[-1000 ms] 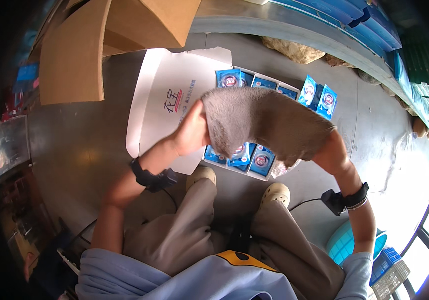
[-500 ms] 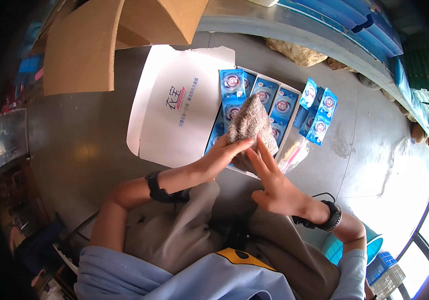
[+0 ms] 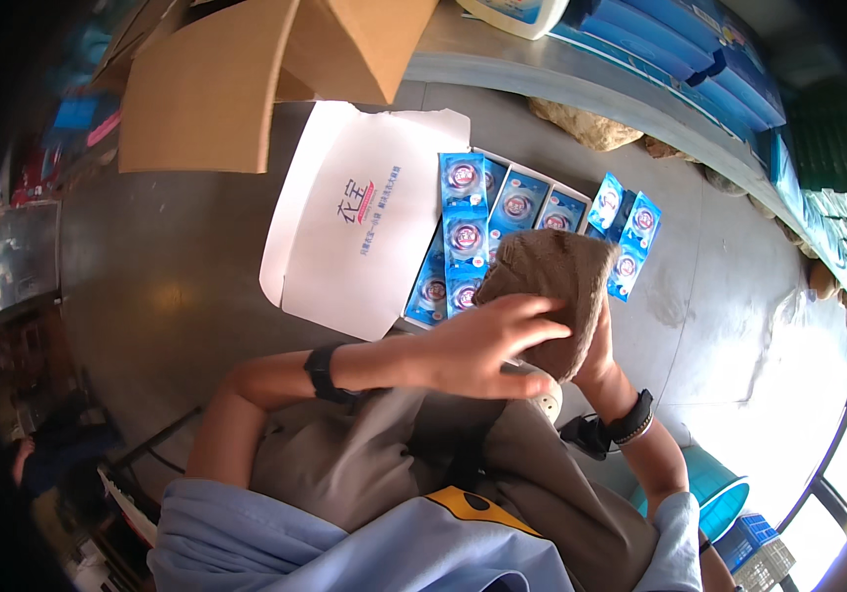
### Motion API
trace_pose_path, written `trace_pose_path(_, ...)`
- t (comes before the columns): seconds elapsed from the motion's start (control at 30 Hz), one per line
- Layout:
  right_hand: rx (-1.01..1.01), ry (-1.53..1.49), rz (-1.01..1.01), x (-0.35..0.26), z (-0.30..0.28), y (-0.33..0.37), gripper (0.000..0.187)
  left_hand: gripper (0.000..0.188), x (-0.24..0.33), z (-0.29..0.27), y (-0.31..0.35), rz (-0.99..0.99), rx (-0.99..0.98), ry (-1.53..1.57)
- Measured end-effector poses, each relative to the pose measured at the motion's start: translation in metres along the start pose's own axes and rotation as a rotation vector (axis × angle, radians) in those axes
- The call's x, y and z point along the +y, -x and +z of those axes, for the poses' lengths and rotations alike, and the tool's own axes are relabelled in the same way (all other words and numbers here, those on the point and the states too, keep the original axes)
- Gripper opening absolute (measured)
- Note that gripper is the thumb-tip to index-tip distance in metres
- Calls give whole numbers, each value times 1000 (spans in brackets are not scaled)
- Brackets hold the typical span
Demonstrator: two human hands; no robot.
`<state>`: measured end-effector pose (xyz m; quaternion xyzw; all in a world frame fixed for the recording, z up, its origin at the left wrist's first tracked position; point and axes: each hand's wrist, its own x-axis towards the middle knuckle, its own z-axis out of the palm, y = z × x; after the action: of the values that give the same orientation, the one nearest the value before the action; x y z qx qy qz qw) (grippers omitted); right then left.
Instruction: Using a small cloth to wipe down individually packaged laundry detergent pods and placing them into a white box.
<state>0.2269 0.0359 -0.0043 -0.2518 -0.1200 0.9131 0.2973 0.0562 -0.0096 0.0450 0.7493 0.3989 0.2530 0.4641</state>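
A folded brown cloth (image 3: pixel 556 281) is up in front of my chest, partly covering the box of packets. My right hand (image 3: pixel 596 350) grips it from behind at its right edge; most of those fingers are hidden. My left hand (image 3: pixel 487 345) lies against the cloth's lower left part, fingers spread and stretched out. Beneath the left fingertips a small cream-coloured rounded piece with holes (image 3: pixel 548 403) shows; I cannot make out what it is. Beyond the cloth lies an open white box (image 3: pixel 334 232), its lid folded to the left, with blue packets (image 3: pixel 465 237) in its compartments.
Loose blue packets (image 3: pixel 626 237) lie right of the box. A brown cardboard carton (image 3: pixel 201 89) stands at the far left. Along the back runs a shelf ledge (image 3: pixel 502 59) with blue boxes and a bottle (image 3: pixel 517 12); rocks (image 3: pixel 581 123) sit below it. A turquoise bucket (image 3: pixel 719 488) is at my right.
The cloth has turned from its grey, textured face to a flat brown one and come closer. My right hand has moved behind it; my left hand has shifted onto its front with fingers spread.
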Motion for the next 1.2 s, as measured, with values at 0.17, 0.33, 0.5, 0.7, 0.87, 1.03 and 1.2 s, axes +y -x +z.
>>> trace_pose_path(0.17,-130,874,-142,-12,-13,-7,67,26,-58,-32,15,-338,427,615)
trace_pose_path(0.33,-43,361,-129,-27,-43,2,69,36,-141,-43,30,-651,546,452)
trace_pose_path(0.5,-18,160,-167,-29,-38,3,57,45,-177,-22,27,-622,635,272)
trace_pose_path(0.7,7,145,-192,-28,-41,2,53,51,-191,-18,20,-564,658,213)
trace_pose_path(0.87,39,152,-187,-23,-42,4,51,47,-199,-9,11,-522,770,350)
trace_pose_path(1.03,103,144,-147,-7,-48,5,49,30,-178,-7,-7,-479,735,483)
trace_pose_path(1.2,154,-183,-22,-6,-45,6,50,22,-181,-1,-15,-489,676,667)
